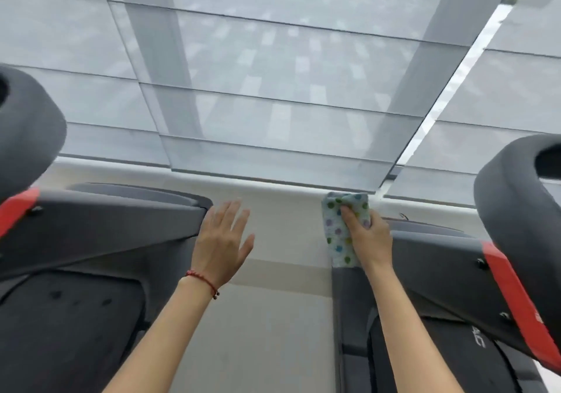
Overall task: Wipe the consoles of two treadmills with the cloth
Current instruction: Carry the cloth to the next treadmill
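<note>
Your right grip [368, 237] holds a pale blue cloth [340, 234] dotted green, purple and yellow; beside it, the dark grey treadmill [440, 271] carries a red stripe [516, 295].

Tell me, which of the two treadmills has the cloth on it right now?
The treadmill on the right. The right hand grips the dotted cloth at its inner edge, while the open left hand at the left treadmill holds nothing.

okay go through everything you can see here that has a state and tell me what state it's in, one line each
left hand: open, fingers spread, holding nothing, by the left treadmill's end
right hand: grips the cloth
cloth: bunched, dotted, held at the right treadmill's corner
left treadmill: dark, not being wiped
right treadmill: dark, cloth at its near corner
window blinds: lowered
</note>
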